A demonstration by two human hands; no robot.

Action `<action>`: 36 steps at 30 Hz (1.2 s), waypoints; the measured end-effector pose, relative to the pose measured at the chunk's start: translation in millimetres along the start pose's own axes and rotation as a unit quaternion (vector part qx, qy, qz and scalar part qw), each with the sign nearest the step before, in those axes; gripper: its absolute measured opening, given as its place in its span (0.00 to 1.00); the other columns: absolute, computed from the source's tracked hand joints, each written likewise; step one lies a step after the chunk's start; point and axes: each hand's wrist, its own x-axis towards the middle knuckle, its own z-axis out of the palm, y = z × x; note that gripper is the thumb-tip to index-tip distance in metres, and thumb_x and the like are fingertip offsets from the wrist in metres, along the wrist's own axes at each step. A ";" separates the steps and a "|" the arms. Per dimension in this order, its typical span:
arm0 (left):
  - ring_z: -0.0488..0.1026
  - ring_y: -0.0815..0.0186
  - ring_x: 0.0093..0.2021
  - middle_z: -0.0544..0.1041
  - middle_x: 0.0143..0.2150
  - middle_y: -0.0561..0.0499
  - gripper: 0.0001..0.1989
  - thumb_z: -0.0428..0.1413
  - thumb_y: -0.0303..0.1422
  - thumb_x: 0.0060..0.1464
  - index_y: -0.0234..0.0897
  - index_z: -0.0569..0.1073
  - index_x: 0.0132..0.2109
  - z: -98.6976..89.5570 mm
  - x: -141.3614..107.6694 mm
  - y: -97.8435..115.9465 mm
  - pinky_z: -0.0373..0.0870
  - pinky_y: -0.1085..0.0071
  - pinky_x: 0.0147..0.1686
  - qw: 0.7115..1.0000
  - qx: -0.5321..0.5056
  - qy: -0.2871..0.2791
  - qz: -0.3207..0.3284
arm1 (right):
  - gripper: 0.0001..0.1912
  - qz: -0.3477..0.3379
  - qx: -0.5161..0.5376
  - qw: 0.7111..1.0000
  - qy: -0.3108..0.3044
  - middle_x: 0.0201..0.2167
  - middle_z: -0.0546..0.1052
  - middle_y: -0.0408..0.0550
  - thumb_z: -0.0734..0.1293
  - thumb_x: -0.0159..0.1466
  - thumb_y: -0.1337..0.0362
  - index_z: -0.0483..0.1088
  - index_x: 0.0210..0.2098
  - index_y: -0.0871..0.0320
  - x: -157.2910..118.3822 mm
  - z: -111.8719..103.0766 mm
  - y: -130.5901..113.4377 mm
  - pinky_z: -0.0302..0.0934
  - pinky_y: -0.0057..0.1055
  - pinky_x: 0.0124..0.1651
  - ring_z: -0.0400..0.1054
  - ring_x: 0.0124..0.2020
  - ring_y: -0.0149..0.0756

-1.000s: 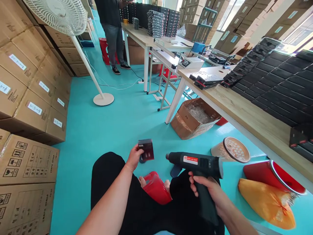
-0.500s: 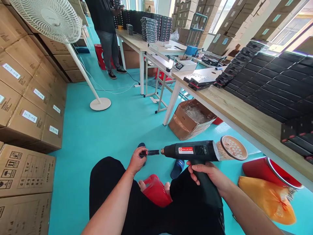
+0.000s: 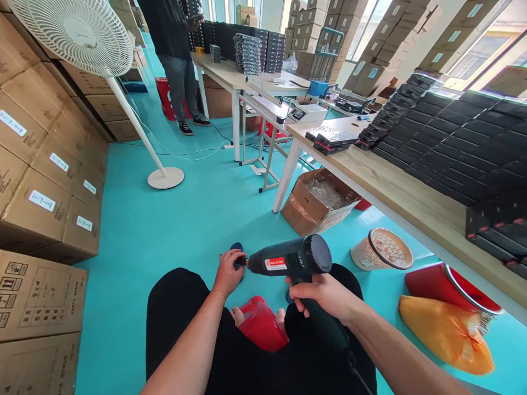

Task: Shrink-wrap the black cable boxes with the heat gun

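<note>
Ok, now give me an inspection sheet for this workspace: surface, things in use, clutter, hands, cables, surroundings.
Surface: wooden bench bearing stacked black boxes and flat wrapped packs.
Things in use: heat gun, its nozzle at a small dark box, mostly hidden; contact can't be told.
Clutter: open carton of crumpled clear plastic, wastebasket, red bin and orange bag on the floor.
Hands: left holds the small dark box; right grips the heat gun's handle.
Cables: black cord from the heat gun; white cord across the floor.
Surroundings: standing fan, stacked cartons, another person by a far table.
</note>
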 end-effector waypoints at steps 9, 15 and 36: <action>0.73 0.53 0.55 0.77 0.53 0.43 0.20 0.56 0.23 0.46 0.41 0.80 0.46 0.4 0.2 -6.6 0.68 0.52 0.59 0.998 -0.055 0.013 -0.035 | 0.14 0.028 0.044 0.996 0.070 0.22 0.75 0.44 0.72 0.54 0.59 0.74 0.37 0.61 5.1 -29.7 21.1 0.60 0.32 0.27 0.66 0.23 0.34; 0.73 0.53 0.56 0.77 0.53 0.43 0.21 0.55 0.24 0.45 0.40 0.80 0.47 3.5 1.1 -6.7 0.67 0.52 0.60 0.997 -0.065 0.008 -0.034 | 0.16 -0.008 0.059 0.994 0.096 0.19 0.74 0.41 0.72 0.55 0.59 0.73 0.40 0.61 1.4 -10.7 20.0 0.60 0.32 0.27 0.64 0.21 0.33; 0.75 0.56 0.49 0.79 0.48 0.45 0.17 0.58 0.31 0.45 0.41 0.81 0.44 3.0 5.2 -5.1 0.69 0.56 0.56 0.986 -0.146 0.030 -0.069 | 0.15 0.005 0.041 0.996 0.084 0.18 0.73 0.41 0.72 0.55 0.59 0.72 0.38 0.60 0.3 -14.7 14.8 0.60 0.33 0.28 0.65 0.21 0.33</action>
